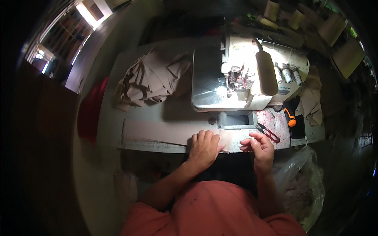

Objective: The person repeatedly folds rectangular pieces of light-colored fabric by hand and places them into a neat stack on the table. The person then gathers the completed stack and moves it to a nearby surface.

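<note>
A long strip of pale beige fabric lies along the front edge of the sewing table. My left hand is on its right end, fingers bent over the cloth and thumb along the near corner, holding it against the table. My right hand is raised near the table edge, right of the strip and apart from it. Its fingers are loosely bent, with nothing visible in them. Just beyond that hand lies a pair of red-handled thread snips.
An overlock sewing machine with a lit lamp stands behind. A heap of beige fabric pieces sits at the back left. An orange-handled tool lies right. A clear plastic bag hangs below the right edge; thread cones stand far right.
</note>
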The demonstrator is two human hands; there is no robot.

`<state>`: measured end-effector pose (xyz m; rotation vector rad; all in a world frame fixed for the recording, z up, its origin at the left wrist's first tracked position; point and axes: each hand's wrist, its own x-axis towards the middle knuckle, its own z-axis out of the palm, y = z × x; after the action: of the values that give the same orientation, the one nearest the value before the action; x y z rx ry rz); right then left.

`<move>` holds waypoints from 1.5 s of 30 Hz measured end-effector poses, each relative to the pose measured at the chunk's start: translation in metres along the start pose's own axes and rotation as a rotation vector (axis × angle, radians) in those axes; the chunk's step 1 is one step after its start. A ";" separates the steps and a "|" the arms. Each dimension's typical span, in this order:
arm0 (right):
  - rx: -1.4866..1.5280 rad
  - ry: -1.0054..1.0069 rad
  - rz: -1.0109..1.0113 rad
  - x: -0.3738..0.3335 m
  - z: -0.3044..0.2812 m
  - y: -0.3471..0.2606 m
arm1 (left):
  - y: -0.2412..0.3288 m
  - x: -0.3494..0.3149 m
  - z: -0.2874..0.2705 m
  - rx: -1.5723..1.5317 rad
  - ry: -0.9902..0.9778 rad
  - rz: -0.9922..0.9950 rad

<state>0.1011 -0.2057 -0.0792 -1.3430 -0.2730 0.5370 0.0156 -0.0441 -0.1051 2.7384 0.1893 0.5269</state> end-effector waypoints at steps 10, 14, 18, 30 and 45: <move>-0.226 -0.214 0.377 0.016 0.041 0.006 | -0.018 -0.008 0.011 -0.498 0.218 -0.121; -0.156 -0.177 -0.002 0.020 0.071 -0.002 | 0.001 -0.031 -0.026 -0.896 0.221 -0.279; -0.318 -0.188 0.056 0.021 0.071 -0.013 | -0.004 -0.053 -0.047 -1.327 -0.086 -0.557; -1.170 -0.081 -0.519 0.023 0.081 -0.027 | 0.014 -0.035 -0.051 -1.129 -0.758 -0.280; 0.153 -0.162 0.147 0.025 0.056 -0.024 | -0.161 -0.047 -0.102 -1.639 1.315 -0.570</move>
<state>0.1000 -0.1484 -0.0467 -1.1782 -0.2609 0.7766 -0.0770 0.1287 -0.0895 0.4788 0.4912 1.3363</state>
